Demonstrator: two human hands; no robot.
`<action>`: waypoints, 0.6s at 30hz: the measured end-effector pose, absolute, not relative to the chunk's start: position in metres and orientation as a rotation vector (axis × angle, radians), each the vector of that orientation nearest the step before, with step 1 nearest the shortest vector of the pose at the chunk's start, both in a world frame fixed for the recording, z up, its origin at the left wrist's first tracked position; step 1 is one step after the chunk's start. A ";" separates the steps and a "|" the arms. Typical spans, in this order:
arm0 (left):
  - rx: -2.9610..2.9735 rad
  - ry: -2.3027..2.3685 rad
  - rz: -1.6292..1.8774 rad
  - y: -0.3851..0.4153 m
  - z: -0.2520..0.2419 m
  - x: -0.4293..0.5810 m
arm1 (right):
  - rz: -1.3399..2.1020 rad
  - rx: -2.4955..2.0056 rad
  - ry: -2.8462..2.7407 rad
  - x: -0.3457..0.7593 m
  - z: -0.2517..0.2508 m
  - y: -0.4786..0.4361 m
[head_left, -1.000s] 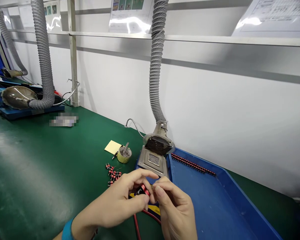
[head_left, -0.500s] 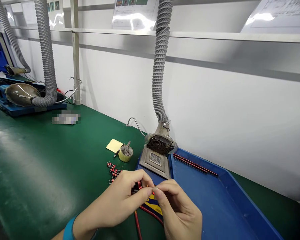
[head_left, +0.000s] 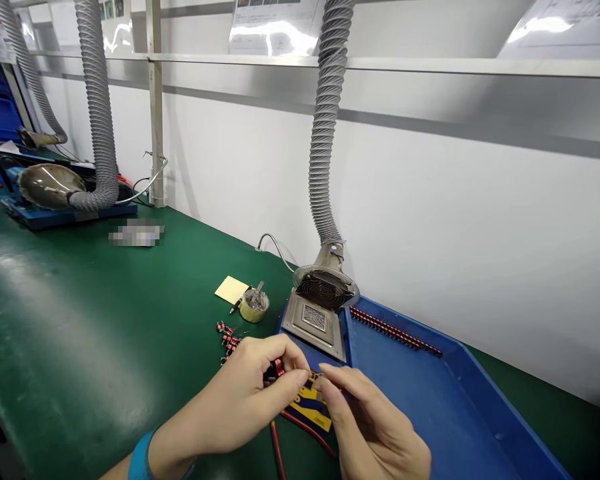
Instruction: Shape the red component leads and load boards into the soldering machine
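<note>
The right hand (head_left: 373, 427) has drawn a little away from the left hand (head_left: 245, 397). Half a second ago their fingertips met over the part; now a narrow gap shows between them, and both hands sit slightly further right in the view.

The left hand is clamped, thumb and forefinger, on a small red and black component (head_left: 279, 369), held just above the near left corner of the blue tray (head_left: 430, 413). The right hand's thumb and forefinger are pinched together just beside it. Whether they nip a lead or anything else is too small to tell.

Under the fingertips lies a yellow and blue label (head_left: 311, 403), with red wires (head_left: 300, 427) running out from beneath it toward the near edge. A blue wristband (head_left: 140, 459) circles the left wrist.

Just behind the hands stands a square metal solder pot (head_left: 316, 321), and the round fume hood (head_left: 326, 288) on its grey ribbed hose (head_left: 327, 133) hangs right over its far edge. A row of red components (head_left: 395, 330) lines the tray's far wall.

On the green desk (head_left: 80, 320), left of the tray, loose red components (head_left: 229, 337) lie scattered near a roll of yellow tape (head_left: 253, 305) and a yellow sticky note (head_left: 231, 289).
</note>
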State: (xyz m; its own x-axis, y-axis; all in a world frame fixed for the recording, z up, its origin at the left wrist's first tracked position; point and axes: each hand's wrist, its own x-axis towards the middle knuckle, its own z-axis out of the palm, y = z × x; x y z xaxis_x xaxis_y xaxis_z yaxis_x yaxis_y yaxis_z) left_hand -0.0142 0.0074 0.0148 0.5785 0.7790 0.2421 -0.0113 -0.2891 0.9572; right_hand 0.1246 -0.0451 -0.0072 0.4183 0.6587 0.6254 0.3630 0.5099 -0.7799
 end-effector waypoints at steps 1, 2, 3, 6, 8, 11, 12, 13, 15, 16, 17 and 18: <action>1.701 0.640 0.888 0.007 0.014 -0.014 | 0.241 -1.074 -1.188 0.123 -0.007 -0.045; 1.704 0.637 0.889 0.007 0.014 -0.014 | 0.242 -1.074 -1.190 0.122 -0.007 -0.044; 1.704 0.632 0.888 0.007 0.014 -0.014 | 0.243 -1.081 -1.188 0.122 -0.006 -0.044; 1.701 0.627 0.878 0.007 0.014 -0.015 | 0.271 -1.109 -1.211 0.127 -0.007 -0.043; 1.699 0.639 0.870 0.007 0.014 -0.015 | 0.296 -1.117 -1.286 0.132 -0.007 -0.042; 1.705 0.647 0.858 0.007 0.014 -0.014 | 0.321 -1.108 -1.364 0.136 -0.008 -0.041; 1.704 0.651 0.856 0.007 0.014 -0.015 | 0.321 -1.103 -1.357 0.136 -0.008 -0.040; 1.701 0.655 0.856 0.007 0.014 -0.015 | 0.312 -1.094 -1.332 0.135 -0.009 -0.041; 1.695 0.659 0.862 0.006 0.015 -0.015 | 0.275 -1.059 -1.270 0.133 -0.010 -0.041; 1.694 0.655 0.869 0.006 0.015 -0.015 | 0.252 -1.041 -1.253 0.132 -0.011 -0.042; 1.695 0.647 0.875 0.006 0.015 -0.015 | 0.228 -1.027 -1.253 0.131 -0.012 -0.042; 1.695 0.640 0.878 0.006 0.015 -0.015 | 0.206 -1.021 -1.271 0.130 -0.013 -0.043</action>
